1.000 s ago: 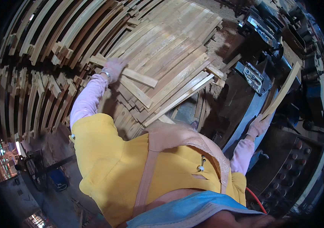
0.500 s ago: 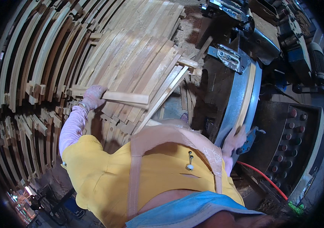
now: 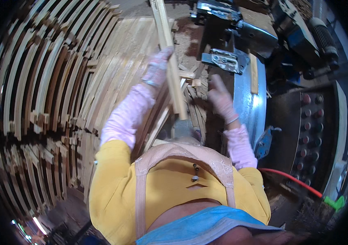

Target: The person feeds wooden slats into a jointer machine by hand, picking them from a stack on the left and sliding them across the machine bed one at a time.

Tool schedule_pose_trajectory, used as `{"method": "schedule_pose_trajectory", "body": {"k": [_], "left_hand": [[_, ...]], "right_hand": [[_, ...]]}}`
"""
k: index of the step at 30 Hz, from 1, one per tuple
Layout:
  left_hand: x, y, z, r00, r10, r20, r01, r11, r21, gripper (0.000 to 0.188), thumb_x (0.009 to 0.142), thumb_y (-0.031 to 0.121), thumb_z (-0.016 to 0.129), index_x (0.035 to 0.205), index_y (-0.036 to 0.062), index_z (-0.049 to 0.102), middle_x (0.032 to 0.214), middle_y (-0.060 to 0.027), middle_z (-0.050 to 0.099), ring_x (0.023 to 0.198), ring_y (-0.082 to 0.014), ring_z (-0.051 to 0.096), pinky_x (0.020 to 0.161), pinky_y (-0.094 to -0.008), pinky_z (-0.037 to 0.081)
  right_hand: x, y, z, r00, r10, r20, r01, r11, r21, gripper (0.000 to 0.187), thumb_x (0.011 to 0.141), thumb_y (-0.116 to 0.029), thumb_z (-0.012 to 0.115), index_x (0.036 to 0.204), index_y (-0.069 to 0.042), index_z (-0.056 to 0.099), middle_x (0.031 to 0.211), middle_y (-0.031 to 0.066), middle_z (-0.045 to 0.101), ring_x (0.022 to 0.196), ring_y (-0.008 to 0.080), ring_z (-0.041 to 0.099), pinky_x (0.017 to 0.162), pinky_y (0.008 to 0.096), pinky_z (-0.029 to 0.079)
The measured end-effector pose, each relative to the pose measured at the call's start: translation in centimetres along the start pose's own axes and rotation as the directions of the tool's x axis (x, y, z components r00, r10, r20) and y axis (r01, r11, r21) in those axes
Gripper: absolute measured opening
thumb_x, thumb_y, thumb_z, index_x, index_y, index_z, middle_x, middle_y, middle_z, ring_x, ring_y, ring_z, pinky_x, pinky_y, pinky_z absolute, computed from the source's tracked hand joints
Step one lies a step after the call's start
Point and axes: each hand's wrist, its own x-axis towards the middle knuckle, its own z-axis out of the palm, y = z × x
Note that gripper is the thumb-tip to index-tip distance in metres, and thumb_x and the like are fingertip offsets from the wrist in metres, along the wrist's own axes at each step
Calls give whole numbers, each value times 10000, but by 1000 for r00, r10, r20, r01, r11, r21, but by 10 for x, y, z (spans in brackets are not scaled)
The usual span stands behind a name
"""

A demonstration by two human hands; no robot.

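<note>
My gloved left hand point(image 3: 157, 67) is closed around a long pale wooden strip point(image 3: 176, 92), which looks like a pair lying together. The wood is raised over the near end of the stack, one end pointing away from me and the other toward my body. To its right, my gloved right hand point(image 3: 221, 100) hangs beside the machine's steel bed point(image 3: 244, 108), somewhat blurred, its fingers stretched out with nothing in them. On that bed another wooden strip point(image 3: 254, 75) lies under the machine head, its near end sticking out.
A stack of flat strips point(image 3: 119, 77) spreads ahead on the left, beside tall piles of strips point(image 3: 39, 87). Rightward are a metal guide bracket point(image 3: 223, 61), a panel of round buttons point(image 3: 311, 130), a motor point(image 3: 323, 38) and a red hose point(image 3: 290, 183).
My left hand has moved right and lifted the wood, turning it lengthwise away from me. My right hand has left the bed's near end, and the strip there has slid farther into the machine.
</note>
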Motion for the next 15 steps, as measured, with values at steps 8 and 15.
{"method": "schedule_pose_trajectory", "body": {"k": [8,15], "left_hand": [[-68,-116,96,888,40,458,-295,814,500,754,867,367,800,1423,-38,491,1325,-253,637,1223,-340,637,1043,-413,509],[-127,-168,-39,964,-175,200,-204,-5,979,834,767,281,850,1485,60,489,1561,-254,417,1361,-418,510,1110,-469,453]], "right_hand": [[-191,-49,18,684,670,-288,-620,742,255,945,861,-205,802,1644,-67,292,1583,242,457,1438,400,477,1180,420,397],[-297,-60,-16,447,732,-514,-891,315,-326,686,862,-216,773,1486,-62,534,1193,226,688,1112,442,648,975,503,518]]}}
